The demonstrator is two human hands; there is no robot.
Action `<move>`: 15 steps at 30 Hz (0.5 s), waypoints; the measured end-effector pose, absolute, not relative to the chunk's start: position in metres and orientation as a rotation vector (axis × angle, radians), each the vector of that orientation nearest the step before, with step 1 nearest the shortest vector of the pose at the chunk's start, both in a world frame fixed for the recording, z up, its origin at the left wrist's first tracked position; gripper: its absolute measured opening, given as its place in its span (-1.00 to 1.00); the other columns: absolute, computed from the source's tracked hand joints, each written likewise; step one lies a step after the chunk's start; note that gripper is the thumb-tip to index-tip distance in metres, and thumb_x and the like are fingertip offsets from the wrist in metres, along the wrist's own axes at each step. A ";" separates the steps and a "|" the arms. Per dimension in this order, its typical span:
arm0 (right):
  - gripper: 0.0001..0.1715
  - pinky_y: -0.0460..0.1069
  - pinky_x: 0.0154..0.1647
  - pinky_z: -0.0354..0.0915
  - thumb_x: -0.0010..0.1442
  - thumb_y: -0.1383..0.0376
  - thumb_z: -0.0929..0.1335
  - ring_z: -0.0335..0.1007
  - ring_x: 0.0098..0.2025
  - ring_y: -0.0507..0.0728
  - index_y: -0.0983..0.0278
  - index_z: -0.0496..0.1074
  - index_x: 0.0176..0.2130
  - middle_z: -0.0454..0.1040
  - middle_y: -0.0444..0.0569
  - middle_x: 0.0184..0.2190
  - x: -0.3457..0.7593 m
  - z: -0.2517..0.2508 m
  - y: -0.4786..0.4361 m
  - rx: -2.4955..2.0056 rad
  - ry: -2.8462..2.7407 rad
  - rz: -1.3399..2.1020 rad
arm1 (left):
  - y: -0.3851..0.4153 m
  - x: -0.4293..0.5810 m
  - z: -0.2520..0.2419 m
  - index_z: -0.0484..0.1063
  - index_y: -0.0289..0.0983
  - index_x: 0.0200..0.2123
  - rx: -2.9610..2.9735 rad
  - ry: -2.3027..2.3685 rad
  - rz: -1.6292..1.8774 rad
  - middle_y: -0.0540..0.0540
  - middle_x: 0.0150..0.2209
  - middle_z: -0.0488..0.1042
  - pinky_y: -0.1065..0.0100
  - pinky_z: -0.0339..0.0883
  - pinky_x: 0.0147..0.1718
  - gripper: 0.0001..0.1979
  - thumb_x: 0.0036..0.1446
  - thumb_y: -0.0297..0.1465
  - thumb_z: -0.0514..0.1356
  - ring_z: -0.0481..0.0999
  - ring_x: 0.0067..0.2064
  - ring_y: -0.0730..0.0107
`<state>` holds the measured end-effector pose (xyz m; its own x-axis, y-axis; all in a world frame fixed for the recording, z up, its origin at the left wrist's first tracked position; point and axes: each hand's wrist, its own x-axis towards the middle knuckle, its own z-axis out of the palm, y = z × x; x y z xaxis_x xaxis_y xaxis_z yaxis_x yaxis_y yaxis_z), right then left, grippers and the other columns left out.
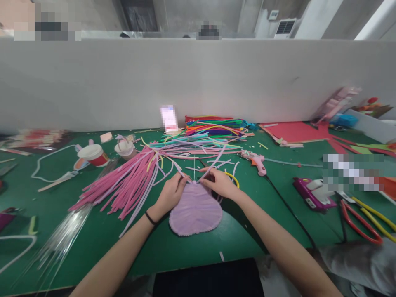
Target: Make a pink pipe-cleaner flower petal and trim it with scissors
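Observation:
A rounded lilac piece (195,212), made of fuzzy stems laid side by side, is held above the green table with its narrow end away from me. My left hand (173,189) pinches the left side of that narrow end, where a lilac stem (179,168) sticks out. On the other side my right hand (218,181) has its thumb and fingers closed on a second lilac stem (220,159) that slants up and right. A thin pale wire (194,167) stands up between the hands.
Pink stems (123,181) fan out at left beside paper cups (94,154). Colourful stems (216,126) lie behind. A pink glue gun (259,164), purple tool (312,194) and red-handled pliers (360,222) are at right. A grey partition (198,78) backs the table (241,243).

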<state>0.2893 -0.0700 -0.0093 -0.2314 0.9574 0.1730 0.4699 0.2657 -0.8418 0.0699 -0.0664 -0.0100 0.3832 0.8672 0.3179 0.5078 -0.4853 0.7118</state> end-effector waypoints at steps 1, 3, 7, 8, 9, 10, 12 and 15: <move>-0.66 0.05 -0.19 0.37 0.14 0.22 0.39 0.48 -0.28 0.12 0.29 0.43 -0.08 0.55 -0.03 -0.32 0.290 -0.011 -0.068 -1.278 -1.760 1.008 | -0.067 0.070 -0.010 0.40 -0.21 -0.19 2.110 1.177 0.933 -0.15 -0.18 0.55 0.22 0.33 -0.10 -0.75 0.31 -0.24 -0.02 0.54 -0.11 0.17; -0.75 0.02 -0.23 0.39 0.14 0.21 0.38 0.51 -0.32 0.11 0.30 0.46 -0.19 0.56 -0.03 -0.38 0.290 -0.013 -0.065 -1.216 -1.622 1.183 | -0.068 0.072 -0.009 0.38 -0.20 -0.18 2.052 1.164 0.927 -0.13 -0.19 0.56 0.24 0.35 -0.12 -0.77 0.30 -0.23 0.00 0.55 -0.14 0.18; -0.72 0.00 -0.25 0.40 0.09 0.15 0.40 0.52 -0.35 0.10 0.29 0.44 -0.25 0.57 -0.05 -0.42 0.286 -0.013 -0.064 -1.132 -1.410 1.229 | -0.071 0.075 -0.008 0.36 -0.20 -0.18 2.016 1.073 0.906 -0.09 -0.19 0.54 0.25 0.36 -0.10 -0.82 0.23 -0.24 0.11 0.54 -0.13 0.24; -0.71 0.00 -0.25 0.40 0.09 0.13 0.40 0.51 -0.36 0.10 0.29 0.44 -0.25 0.56 -0.06 -0.43 0.284 -0.012 -0.064 -1.122 -1.394 1.208 | -0.072 0.075 -0.007 0.37 -0.20 -0.18 2.018 1.055 0.904 -0.08 -0.19 0.53 0.25 0.36 -0.08 -0.82 0.21 -0.25 0.14 0.53 -0.11 0.24; -0.70 0.00 -0.25 0.40 0.10 0.12 0.40 0.51 -0.36 0.10 0.29 0.44 -0.25 0.56 -0.07 -0.44 0.283 -0.011 -0.065 -1.117 -1.399 1.179 | -0.073 0.076 -0.007 0.37 -0.20 -0.18 2.017 1.045 0.908 -0.08 -0.19 0.52 0.24 0.35 -0.06 -0.82 0.19 -0.26 0.16 0.52 -0.10 0.24; -0.71 0.00 -0.26 0.39 0.11 0.12 0.39 0.51 -0.36 0.10 0.29 0.45 -0.25 0.55 -0.07 -0.44 0.281 -0.010 -0.066 -1.123 -1.422 1.135 | -0.074 0.076 -0.006 0.38 -0.20 -0.17 2.012 1.044 0.917 -0.08 -0.18 0.52 0.24 0.35 -0.05 -0.82 0.18 -0.27 0.17 0.52 -0.09 0.25; -0.72 -0.01 -0.27 0.36 0.15 0.13 0.37 0.49 -0.35 0.10 0.29 0.47 -0.25 0.55 -0.06 -0.43 0.280 -0.007 -0.069 -1.163 -1.513 1.009 | -0.074 0.076 -0.006 0.39 -0.20 -0.19 1.997 1.076 0.948 -0.07 -0.20 0.53 0.25 0.37 -0.08 -0.82 0.16 -0.27 0.18 0.53 -0.12 0.26; -0.77 -0.03 -0.32 0.32 0.18 0.18 0.35 0.47 -0.35 0.09 0.28 0.51 -0.27 0.56 -0.05 -0.38 0.279 -0.002 -0.073 -1.248 -1.667 0.834 | -0.073 0.075 -0.007 0.42 -0.20 -0.24 1.985 1.180 0.992 -0.04 -0.27 0.54 0.30 0.40 -0.18 -0.84 0.15 -0.26 0.19 0.54 -0.22 0.29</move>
<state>0.2792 -0.0727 -0.0020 -0.1204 0.9618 0.2457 0.3796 0.2733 -0.8839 0.0748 -0.0730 -0.0075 0.3194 0.9027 0.2882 0.4390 -0.4105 0.7993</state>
